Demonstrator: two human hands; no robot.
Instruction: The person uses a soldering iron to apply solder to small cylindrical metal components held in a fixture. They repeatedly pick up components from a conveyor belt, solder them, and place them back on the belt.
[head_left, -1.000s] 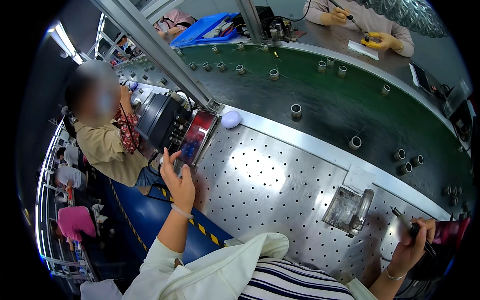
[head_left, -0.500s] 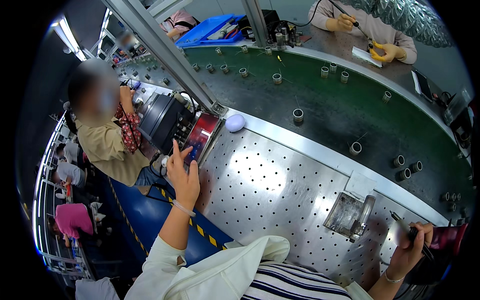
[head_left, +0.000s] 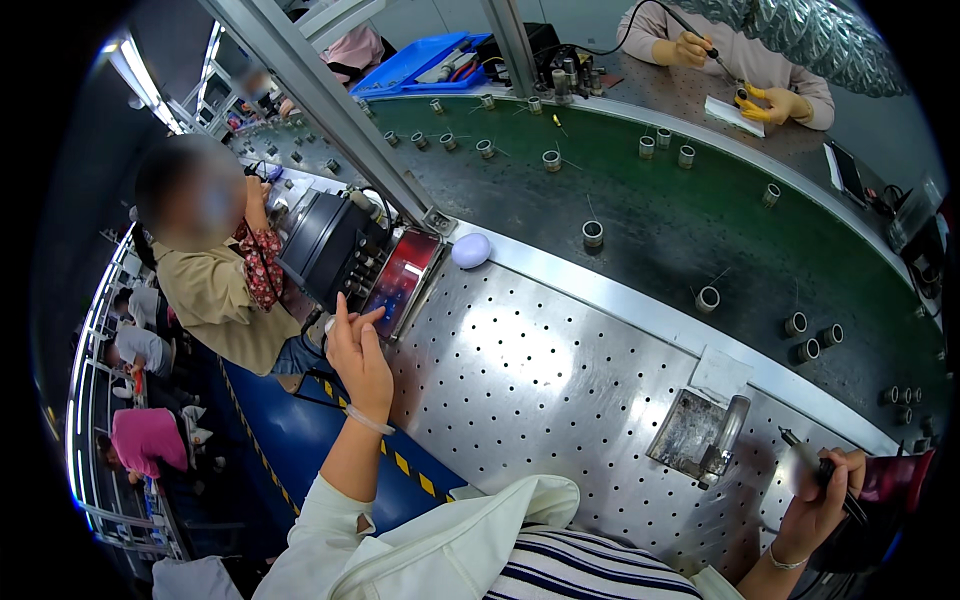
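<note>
My left hand (head_left: 362, 368) is raised over the left edge of the perforated metal worktop (head_left: 520, 360). Its fingers are partly stretched and apart, with nothing seen in them, near a red tray (head_left: 405, 272). At the lower right, my right hand (head_left: 815, 510) grips a soldering iron (head_left: 827, 470) by its black handle, the tip pointing up and left. Between the hands, nearer the right, a scuffed metal fixture (head_left: 686, 430) carries a cylindrical bar (head_left: 733, 423). Neither hand touches it.
Beyond the worktop a green conveyor belt (head_left: 640, 215) bears several small metal cylinders, one a cylinder with a thin wire (head_left: 593, 234). A lilac egg-shaped object (head_left: 471, 250) rests by a metal post (head_left: 330, 110). Co-workers sit at left and across; a dark red container (head_left: 895, 480) stands right.
My left hand has drawn slightly down and back from the red tray, its fingers closer together. The cylinders on the belt have shifted slightly left. My right hand has barely moved.
</note>
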